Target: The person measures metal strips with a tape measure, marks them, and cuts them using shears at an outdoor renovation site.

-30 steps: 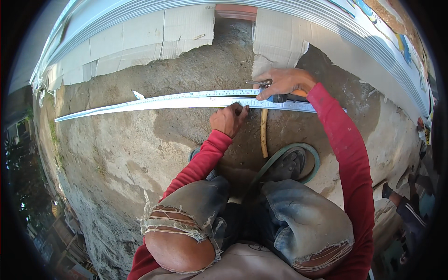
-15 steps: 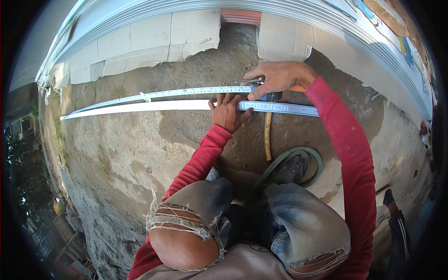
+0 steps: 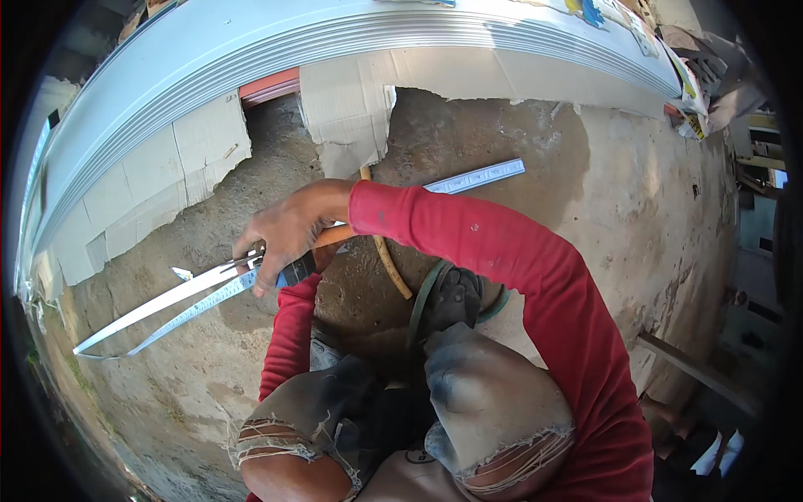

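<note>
My right hand (image 3: pixel 293 226) is closed around orange-handled snips (image 3: pixel 336 236), whose metal jaws lie over a long pale metal strip (image 3: pixel 155 308). Below its thumb is a dark tape measure (image 3: pixel 298 269), with the pale blade (image 3: pixel 192 309) drawn out to the strip's far left end, where it bends and twists. My left hand (image 3: pixel 324 256) is mostly hidden behind the right hand and the tape case, so its fingers do not show. Beyond my right forearm the strip's ridged part (image 3: pixel 481 177) sticks out to the right.
Torn cardboard (image 3: pixel 351 100) lies under a stack of pale ribbed sheets (image 3: pixel 435 25) at the far side. A yellowish stick (image 3: pixel 389 269) rests on the concrete floor. A green ring or hose (image 3: pixel 493 306) surrounds my shoe. A plank (image 3: pixel 698 372) is at the right.
My view has shifted to the right. My left hand has left the flat strip and is now behind my right hand. The tape blade, straight before, now sags and twists on the near side.
</note>
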